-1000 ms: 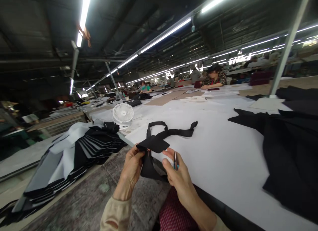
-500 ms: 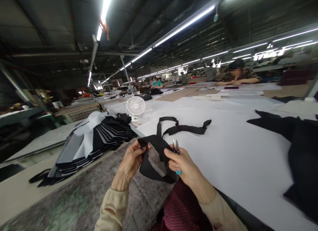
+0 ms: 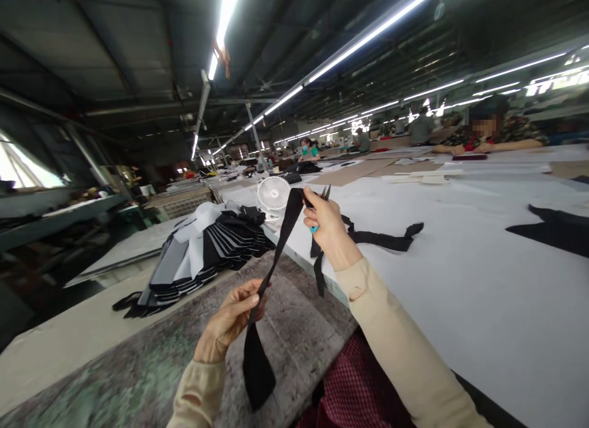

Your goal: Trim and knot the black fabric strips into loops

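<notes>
My right hand (image 3: 324, 222) is raised above the table edge, pinching the top of a long black fabric strip (image 3: 276, 250) and also holding small thread snips (image 3: 322, 198) with a teal handle. The strip stretches down and left to my left hand (image 3: 234, 314), whose fingers pinch it lower down. Below that hand the strip's wider end (image 3: 255, 369) hangs loose. More of the black strap (image 3: 377, 236) trails across the white table (image 3: 460, 280) behind my right hand.
A fanned stack of black and grey cut pieces (image 3: 202, 250) lies to the left, with a small white fan (image 3: 273, 194) behind it. Black fabric (image 3: 552, 231) lies at the far right. Other people (image 3: 488, 133) sit at tables farther back. A mottled grey surface (image 3: 138, 366) lies under my left arm.
My right hand has risen and moved away from my left, pulling the bunched black strip out straight between both hands. The camera has swung left.
</notes>
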Tool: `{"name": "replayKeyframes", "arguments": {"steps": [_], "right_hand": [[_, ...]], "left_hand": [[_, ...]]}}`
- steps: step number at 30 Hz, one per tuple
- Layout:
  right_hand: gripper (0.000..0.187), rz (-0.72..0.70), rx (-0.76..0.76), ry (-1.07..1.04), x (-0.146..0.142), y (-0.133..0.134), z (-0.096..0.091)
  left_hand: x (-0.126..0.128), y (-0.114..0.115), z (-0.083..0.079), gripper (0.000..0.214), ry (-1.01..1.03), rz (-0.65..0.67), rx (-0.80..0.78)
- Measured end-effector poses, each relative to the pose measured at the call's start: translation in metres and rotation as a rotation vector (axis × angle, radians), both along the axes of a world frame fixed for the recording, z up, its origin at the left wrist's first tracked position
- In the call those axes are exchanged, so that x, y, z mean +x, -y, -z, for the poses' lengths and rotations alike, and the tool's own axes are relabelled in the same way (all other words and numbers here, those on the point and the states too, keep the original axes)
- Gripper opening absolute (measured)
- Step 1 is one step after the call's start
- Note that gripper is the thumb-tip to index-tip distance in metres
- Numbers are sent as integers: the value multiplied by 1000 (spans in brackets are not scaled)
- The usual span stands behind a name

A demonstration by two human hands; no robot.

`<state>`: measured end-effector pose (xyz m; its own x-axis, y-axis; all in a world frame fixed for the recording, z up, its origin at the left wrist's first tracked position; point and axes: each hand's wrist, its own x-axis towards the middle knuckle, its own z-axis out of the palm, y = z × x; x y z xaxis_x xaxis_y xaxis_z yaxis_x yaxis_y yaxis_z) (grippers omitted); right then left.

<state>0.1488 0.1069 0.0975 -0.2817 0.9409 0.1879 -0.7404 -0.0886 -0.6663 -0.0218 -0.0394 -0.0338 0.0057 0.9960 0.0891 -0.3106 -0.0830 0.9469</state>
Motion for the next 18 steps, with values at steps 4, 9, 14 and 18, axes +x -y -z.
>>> {"name": "replayKeyframes", "arguments": {"steps": [4,9,14,18], "right_hand": [[31,48,-7,46,-6,-19,-25],[30,146,67,180,2,-36,-48],[31,226,108,311,17,-46,-63],[31,203,150,393,25,-48,-69]], "left_hand": [[-21,19,11,21,21,-80,-5],[-41,42,24,22,71,-164,-8],[-54,58,27,23,115,-215,-32],[-60,62,27,27,160,-277,-29]]}}
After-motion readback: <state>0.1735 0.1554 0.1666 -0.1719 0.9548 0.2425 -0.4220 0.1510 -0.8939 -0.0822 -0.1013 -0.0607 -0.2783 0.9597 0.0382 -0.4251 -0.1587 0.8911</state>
